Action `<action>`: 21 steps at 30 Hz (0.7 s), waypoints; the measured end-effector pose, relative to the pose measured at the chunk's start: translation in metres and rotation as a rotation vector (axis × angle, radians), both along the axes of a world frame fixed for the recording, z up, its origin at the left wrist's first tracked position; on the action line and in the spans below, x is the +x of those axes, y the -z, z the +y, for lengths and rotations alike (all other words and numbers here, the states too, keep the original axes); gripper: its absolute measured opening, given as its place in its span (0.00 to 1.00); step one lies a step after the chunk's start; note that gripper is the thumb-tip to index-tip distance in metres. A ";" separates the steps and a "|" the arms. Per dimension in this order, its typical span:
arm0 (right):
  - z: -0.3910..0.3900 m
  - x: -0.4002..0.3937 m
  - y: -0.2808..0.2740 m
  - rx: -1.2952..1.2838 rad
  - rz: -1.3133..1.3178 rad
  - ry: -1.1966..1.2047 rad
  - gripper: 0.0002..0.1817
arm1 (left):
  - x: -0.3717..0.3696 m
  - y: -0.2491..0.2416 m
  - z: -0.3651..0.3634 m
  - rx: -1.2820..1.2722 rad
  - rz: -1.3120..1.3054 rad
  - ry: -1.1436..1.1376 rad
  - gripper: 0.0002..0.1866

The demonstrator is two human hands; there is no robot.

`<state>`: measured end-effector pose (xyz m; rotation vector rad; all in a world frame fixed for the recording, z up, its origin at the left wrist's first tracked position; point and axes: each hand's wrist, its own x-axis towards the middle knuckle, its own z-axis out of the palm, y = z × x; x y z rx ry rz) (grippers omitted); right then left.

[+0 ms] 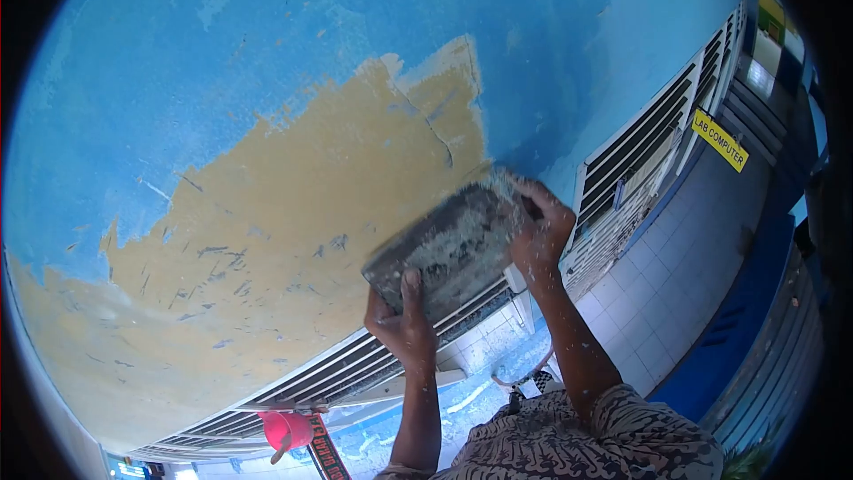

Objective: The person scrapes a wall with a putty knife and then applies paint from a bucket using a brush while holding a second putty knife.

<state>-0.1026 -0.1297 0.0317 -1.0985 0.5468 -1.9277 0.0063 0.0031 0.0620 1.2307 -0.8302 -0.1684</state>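
Note:
Both hands grip a flat, dark grey rectangular scraping plate, its face smeared with pale paint residue. My left hand is closed on its lower left end, thumb lying on the face. At the upper right end my right hand is closed round the edge, with pale flecks on fingers and forearm. The plate is tilted, its upper long edge at or very near the wall. Blue paint covers the upper wall. Below it a ragged patch of tan surface shows, with dark scratches and a crack.
Louvred windows with white frames run along the wall at right and below. A yellow "LAB COMPUTER" sign projects at right. Low down are a pink bucket and a tiled floor spattered with blue. A blue ledge curves at right.

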 end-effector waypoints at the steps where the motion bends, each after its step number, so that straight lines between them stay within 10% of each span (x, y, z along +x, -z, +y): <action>1: -0.004 -0.002 -0.011 0.002 0.017 -0.021 0.14 | 0.000 -0.012 -0.001 0.012 -0.002 0.011 0.14; 21: 0.014 -0.016 0.020 0.134 0.317 0.081 0.10 | -0.006 0.014 0.008 0.161 -0.005 -0.025 0.12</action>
